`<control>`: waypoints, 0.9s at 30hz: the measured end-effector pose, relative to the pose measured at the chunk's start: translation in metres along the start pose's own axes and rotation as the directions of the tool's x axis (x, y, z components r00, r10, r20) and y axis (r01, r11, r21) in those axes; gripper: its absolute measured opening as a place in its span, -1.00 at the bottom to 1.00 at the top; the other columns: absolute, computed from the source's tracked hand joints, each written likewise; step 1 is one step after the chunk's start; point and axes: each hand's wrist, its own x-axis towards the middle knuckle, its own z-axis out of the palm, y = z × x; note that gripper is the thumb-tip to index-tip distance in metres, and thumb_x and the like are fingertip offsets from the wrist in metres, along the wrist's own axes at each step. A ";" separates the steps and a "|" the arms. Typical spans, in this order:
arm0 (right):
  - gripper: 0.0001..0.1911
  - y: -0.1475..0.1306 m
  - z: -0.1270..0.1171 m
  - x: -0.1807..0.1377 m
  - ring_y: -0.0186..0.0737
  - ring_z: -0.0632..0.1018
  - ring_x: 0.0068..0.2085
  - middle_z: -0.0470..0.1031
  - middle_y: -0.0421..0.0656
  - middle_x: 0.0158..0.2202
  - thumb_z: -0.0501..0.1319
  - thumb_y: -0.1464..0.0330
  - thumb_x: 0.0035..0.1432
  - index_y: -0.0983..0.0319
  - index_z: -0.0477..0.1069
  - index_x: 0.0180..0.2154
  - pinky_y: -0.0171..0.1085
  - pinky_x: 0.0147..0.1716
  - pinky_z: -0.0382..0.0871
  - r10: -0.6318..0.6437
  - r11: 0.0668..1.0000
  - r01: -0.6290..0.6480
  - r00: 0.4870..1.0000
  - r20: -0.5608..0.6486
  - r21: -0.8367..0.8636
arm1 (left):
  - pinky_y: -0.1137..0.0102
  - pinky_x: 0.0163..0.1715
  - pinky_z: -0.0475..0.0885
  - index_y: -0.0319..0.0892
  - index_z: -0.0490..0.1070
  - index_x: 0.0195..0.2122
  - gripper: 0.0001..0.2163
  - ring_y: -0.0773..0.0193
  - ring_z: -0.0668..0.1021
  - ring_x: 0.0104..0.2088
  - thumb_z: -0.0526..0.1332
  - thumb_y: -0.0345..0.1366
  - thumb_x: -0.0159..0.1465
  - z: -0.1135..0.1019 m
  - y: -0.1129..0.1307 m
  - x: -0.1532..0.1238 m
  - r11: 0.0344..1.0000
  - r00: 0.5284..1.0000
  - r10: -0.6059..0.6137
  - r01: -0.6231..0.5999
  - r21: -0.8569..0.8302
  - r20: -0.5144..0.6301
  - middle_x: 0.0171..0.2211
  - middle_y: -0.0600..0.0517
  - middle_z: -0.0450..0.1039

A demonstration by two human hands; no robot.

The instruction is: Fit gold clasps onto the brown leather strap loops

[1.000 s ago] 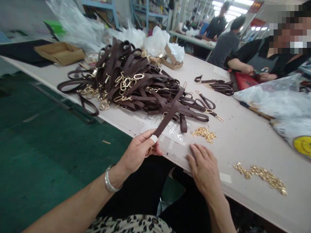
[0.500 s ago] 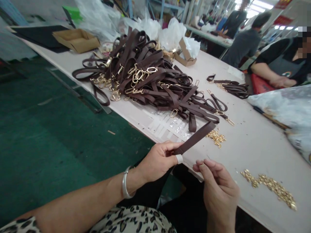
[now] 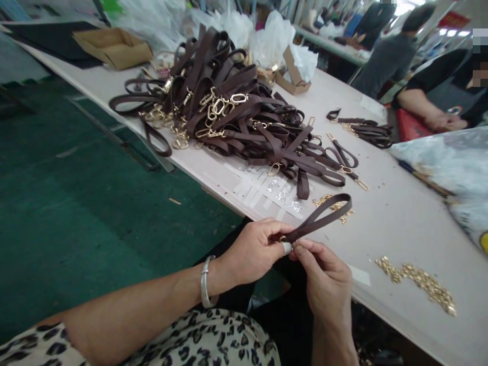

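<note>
My left hand (image 3: pixel 253 250) pinches the near end of a dark brown leather strap (image 3: pixel 320 217) folded into a loop, just above the table's front edge. A white tape wraps the left thumb tip. My right hand (image 3: pixel 324 277) meets it from the right, fingertips pinched at the same end of the strap, where a small gold piece shows. A silver bangle sits on my left wrist. A big heap of the same brown straps with gold clasps (image 3: pixel 224 109) lies farther back on the pale table (image 3: pixel 389 223).
Two small piles of gold fittings (image 3: pixel 419 282) (image 3: pixel 331 204) lie on the table to the right. Clear tape strips (image 3: pixel 267 190) stick near the edge. A cardboard tray (image 3: pixel 114 47), plastic bags and a small box stand behind. Another person's arms (image 3: pixel 430 114) work at the far right. Green floor lies left.
The strap end has come off the heap and now folds into a loop. My right hand has risen from the table and closed on the strap end beside my left.
</note>
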 end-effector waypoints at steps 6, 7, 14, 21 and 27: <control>-0.93 0.001 0.002 -0.001 -0.30 0.57 -0.26 0.58 -0.20 -0.28 0.35 0.35 0.16 0.14 0.60 -0.27 -0.35 -0.30 0.50 -0.072 0.997 0.072 0.996 0.046 0.009 | 0.43 -0.29 0.40 -0.17 0.62 -0.17 -0.76 0.29 0.54 -0.30 0.25 -0.50 0.20 -0.002 -0.002 -0.003 0.977 0.995 0.103 -0.100 0.187 -0.009 -0.33 0.04 0.52; -0.94 0.001 0.003 -0.002 -0.29 0.57 -0.23 0.57 -0.20 -0.26 0.35 0.35 0.16 0.16 0.59 -0.28 -0.34 -0.28 0.49 -0.072 0.997 0.071 0.997 0.042 0.015 | 0.44 -0.28 0.41 -0.17 0.62 -0.15 -0.75 0.30 0.54 -0.30 0.23 -0.52 0.21 -0.002 -0.003 -0.004 0.970 0.990 0.140 -0.136 0.204 -0.006 -0.33 0.04 0.52; -0.79 0.003 0.011 -0.006 -0.36 0.52 -0.38 0.50 -0.27 -0.39 0.38 0.37 0.08 0.20 0.35 -0.30 -0.38 -0.36 0.44 0.062 0.980 -0.038 0.991 -0.118 0.196 | 0.48 -0.26 0.41 -0.15 0.61 -0.08 -0.69 0.34 0.51 -0.31 0.17 -0.56 0.26 0.001 -0.008 -0.004 0.903 0.952 0.296 -0.307 0.302 0.083 -0.35 0.05 0.49; -0.66 0.003 -0.012 -0.003 -0.30 0.56 -0.32 0.53 -0.29 -0.34 0.41 0.36 0.06 0.15 0.32 -0.16 -0.30 -0.27 0.46 0.086 0.978 -0.075 0.995 -0.052 0.197 | 0.44 -0.29 0.47 -0.15 0.51 0.05 -0.73 0.31 0.57 -0.32 0.15 -0.26 0.38 0.007 -0.006 -0.001 0.962 0.943 -0.188 0.233 -0.143 0.274 -0.28 0.00 0.56; -0.78 0.018 -0.091 0.010 -0.19 0.57 -0.25 0.58 -0.13 -0.22 0.24 0.19 0.23 0.18 0.45 -0.16 -0.18 -0.17 0.44 -0.137 0.861 0.001 0.963 -0.230 -0.508 | 0.56 -0.40 0.38 -0.18 0.47 0.04 -0.65 0.42 0.54 -0.43 0.36 -0.22 0.25 0.004 -0.013 -0.001 0.808 0.854 -0.396 0.498 -0.313 0.337 -0.37 0.05 0.53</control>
